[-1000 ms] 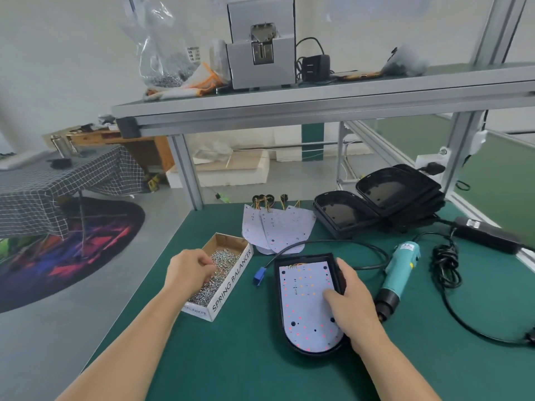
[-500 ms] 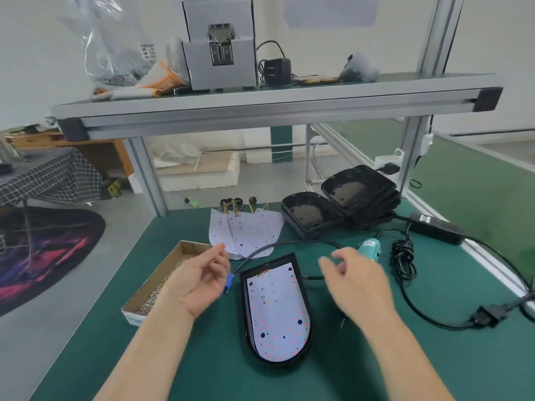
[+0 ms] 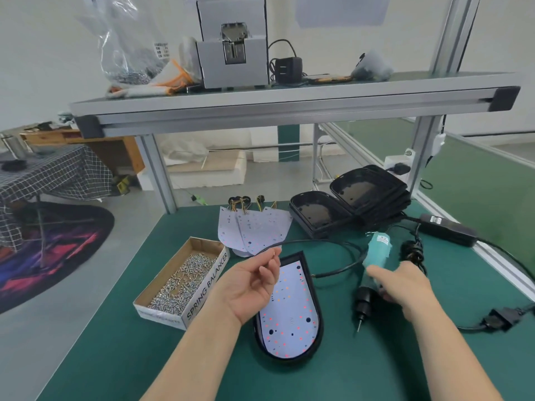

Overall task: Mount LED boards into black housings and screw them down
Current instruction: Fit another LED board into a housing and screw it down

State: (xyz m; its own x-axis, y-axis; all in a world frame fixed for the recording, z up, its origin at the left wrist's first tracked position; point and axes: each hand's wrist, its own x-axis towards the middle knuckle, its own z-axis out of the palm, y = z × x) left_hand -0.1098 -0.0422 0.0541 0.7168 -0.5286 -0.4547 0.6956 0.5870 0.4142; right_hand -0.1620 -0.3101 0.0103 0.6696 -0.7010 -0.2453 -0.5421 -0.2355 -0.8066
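Head view — board [image 3: 290, 315] lies between left hand [image 3: 249, 285] and right hand [image 3: 405, 286].

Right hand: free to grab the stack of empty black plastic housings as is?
Probably not: the right hand grips the teal electric screwdriver. Otherwise the way to the stack of empty black plastic housings looks open, just a black cable between.

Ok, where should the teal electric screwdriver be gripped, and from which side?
Round the thick teal barrel of the electric screwdriver, coming from above on its right side. Its black chuck and bit point toward the person and the housing lies on its left, so the barrel is open from the right. The right hand wraps it there; the left hand pinches a screw.
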